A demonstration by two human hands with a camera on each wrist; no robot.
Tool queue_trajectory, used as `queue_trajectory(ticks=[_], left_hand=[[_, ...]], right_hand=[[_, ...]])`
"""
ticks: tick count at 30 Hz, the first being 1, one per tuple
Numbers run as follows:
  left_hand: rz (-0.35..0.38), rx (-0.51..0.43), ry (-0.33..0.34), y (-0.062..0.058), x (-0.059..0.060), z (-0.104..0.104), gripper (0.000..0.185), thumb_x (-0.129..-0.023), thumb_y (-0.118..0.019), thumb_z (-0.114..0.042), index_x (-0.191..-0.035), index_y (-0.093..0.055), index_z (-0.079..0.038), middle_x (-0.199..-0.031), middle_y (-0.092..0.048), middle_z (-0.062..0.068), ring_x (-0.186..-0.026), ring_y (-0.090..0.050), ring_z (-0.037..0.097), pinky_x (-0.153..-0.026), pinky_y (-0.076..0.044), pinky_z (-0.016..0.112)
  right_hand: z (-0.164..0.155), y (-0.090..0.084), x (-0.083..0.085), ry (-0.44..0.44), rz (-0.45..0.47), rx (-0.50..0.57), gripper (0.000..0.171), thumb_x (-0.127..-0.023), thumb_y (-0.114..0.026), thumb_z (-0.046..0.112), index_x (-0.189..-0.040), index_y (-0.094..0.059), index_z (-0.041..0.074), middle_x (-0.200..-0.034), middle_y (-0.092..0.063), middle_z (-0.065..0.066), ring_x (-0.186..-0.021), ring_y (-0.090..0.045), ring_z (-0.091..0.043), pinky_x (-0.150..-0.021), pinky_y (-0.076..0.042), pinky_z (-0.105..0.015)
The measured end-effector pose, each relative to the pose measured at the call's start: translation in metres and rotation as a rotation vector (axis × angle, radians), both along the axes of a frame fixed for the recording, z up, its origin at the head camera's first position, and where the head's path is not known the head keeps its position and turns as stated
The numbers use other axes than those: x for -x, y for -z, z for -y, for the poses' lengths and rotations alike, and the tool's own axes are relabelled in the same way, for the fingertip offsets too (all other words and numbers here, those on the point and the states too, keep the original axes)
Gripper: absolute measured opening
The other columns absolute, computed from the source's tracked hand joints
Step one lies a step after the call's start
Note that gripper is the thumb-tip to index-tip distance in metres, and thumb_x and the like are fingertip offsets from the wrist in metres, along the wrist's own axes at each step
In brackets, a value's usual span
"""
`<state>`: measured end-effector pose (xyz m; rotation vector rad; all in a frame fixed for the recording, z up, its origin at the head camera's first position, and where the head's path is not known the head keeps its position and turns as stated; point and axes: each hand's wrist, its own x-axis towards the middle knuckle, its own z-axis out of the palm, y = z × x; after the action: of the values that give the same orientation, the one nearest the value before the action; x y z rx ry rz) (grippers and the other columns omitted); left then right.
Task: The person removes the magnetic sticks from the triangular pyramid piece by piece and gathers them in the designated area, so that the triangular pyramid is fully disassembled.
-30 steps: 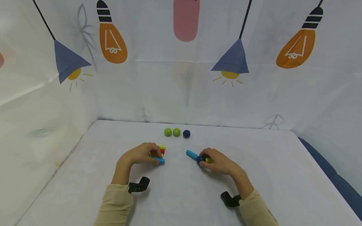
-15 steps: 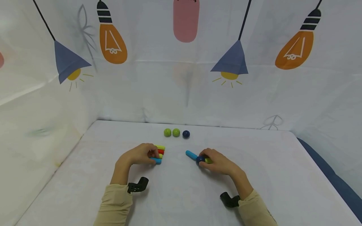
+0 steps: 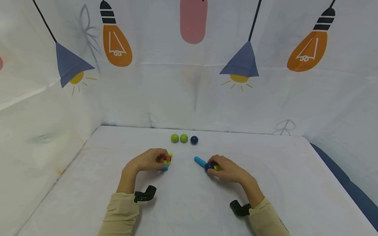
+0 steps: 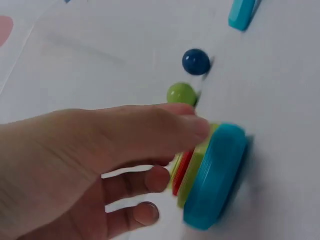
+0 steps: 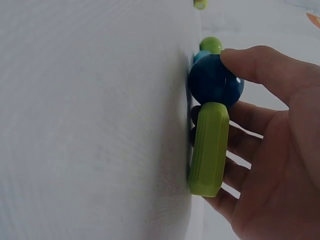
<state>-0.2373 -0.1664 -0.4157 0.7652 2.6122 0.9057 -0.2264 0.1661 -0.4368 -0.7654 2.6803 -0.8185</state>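
My right hand (image 3: 225, 168) pinches a dark blue ball (image 5: 215, 80) between thumb and fingers. A yellow-green rod (image 5: 210, 150) touches the ball on the palm side, and a light blue rod (image 3: 199, 161) extends from its other side. At the left, my left hand (image 3: 149, 160) is at a row of side-by-side rods. Its thumb tip touches the end of the yellow-green rod (image 4: 192, 175), with the index finger mostly hidden behind the thumb. Beside that rod lie a blue rod (image 4: 215, 177) and a red rod (image 4: 183, 172), with another yellow-green rod beyond.
Two green balls (image 3: 175, 138) and a dark blue ball (image 3: 194, 140) stand in a line farther back on the white table (image 3: 251, 147). Behind the table hangs a white cloth (image 3: 165, 95) printed with lamps and bulbs.
The left hand moved slightly off the blue rod, which shifted left, and its thumb is now at the neighbouring yellow-green rod. The right hand stays in place with the ball.
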Motion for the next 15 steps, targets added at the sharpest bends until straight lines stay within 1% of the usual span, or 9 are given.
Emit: queue_trajectory(ticks=[2, 3, 6, 9, 10, 12, 15], left_hand=[[-0.055, -0.025, 0.018, 0.000, 0.000, -0.010, 0.015, -0.086, -0.065, -0.008, -0.100, -0.062, -0.008, -0.081, -0.054, 0.001, -0.075, -0.048, 0.013, -0.067, -0.041, 0.024], [-0.096, -0.028, 0.034, 0.002, 0.000, -0.017, 0.016, -0.086, -0.065, -0.009, -0.102, -0.062, -0.008, -0.083, -0.055, 0.001, -0.077, -0.050, 0.014, -0.068, -0.042, 0.024], [-0.167, -0.026, 0.073, 0.006, 0.000, -0.042, 0.025, -0.088, -0.064, -0.011, -0.112, -0.061, -0.008, -0.097, -0.060, 0.005, -0.089, -0.055, 0.017, -0.078, -0.047, 0.029], [-0.197, 0.022, 0.113, 0.014, -0.003, -0.068, 0.034, -0.089, -0.065, -0.017, -0.122, -0.059, -0.013, -0.118, -0.058, 0.004, -0.108, -0.054, 0.018, -0.094, -0.047, 0.034], [-0.190, 0.041, 0.121, 0.016, -0.005, -0.075, 0.036, -0.089, -0.065, -0.019, -0.124, -0.058, -0.016, -0.122, -0.057, 0.002, -0.111, -0.052, 0.017, -0.096, -0.046, 0.034], [-0.199, 0.083, 0.147, 0.021, -0.007, -0.085, 0.038, -0.089, -0.065, -0.021, -0.126, -0.058, -0.020, -0.126, -0.056, -0.002, -0.113, -0.051, 0.014, -0.098, -0.045, 0.032], [-0.213, 0.115, 0.166, 0.025, -0.010, -0.094, 0.035, -0.089, -0.065, -0.021, -0.124, -0.059, -0.022, -0.122, -0.058, -0.006, -0.108, -0.051, 0.011, -0.095, -0.046, 0.028]], right_hand=[[0.000, 0.000, 0.000, -0.004, 0.016, 0.002, 0.035, -0.090, -0.062, 0.037, -0.114, -0.059, 0.012, -0.102, -0.059, 0.001, -0.091, -0.050, -0.012, -0.081, -0.045, -0.032], [0.000, 0.000, 0.000, -0.005, 0.028, 0.004, 0.035, -0.090, -0.062, 0.037, -0.114, -0.058, 0.013, -0.103, -0.059, 0.002, -0.092, -0.051, -0.012, -0.082, -0.045, -0.033], [0.001, 0.000, -0.001, -0.031, 0.052, 0.016, 0.035, -0.089, -0.063, 0.040, -0.113, -0.058, 0.015, -0.104, -0.060, 0.004, -0.094, -0.052, -0.012, -0.085, -0.046, -0.035], [0.001, 0.001, -0.001, -0.069, 0.079, 0.035, 0.034, -0.088, -0.064, 0.041, -0.112, -0.058, 0.018, -0.104, -0.060, 0.007, -0.096, -0.053, -0.011, -0.088, -0.046, -0.034], [0.001, 0.001, -0.001, -0.084, 0.086, 0.044, 0.033, -0.088, -0.064, 0.041, -0.111, -0.058, 0.018, -0.104, -0.060, 0.007, -0.096, -0.053, -0.010, -0.087, -0.046, -0.034], [0.000, 0.002, -0.001, -0.110, 0.099, 0.058, 0.032, -0.088, -0.064, 0.040, -0.111, -0.058, 0.019, -0.103, -0.060, 0.009, -0.096, -0.054, -0.010, -0.088, -0.045, -0.032], [0.000, 0.002, -0.001, -0.129, 0.111, 0.074, 0.029, -0.088, -0.064, 0.039, -0.110, -0.058, 0.020, -0.102, -0.060, 0.010, -0.095, -0.054, -0.009, -0.087, -0.045, -0.029]])
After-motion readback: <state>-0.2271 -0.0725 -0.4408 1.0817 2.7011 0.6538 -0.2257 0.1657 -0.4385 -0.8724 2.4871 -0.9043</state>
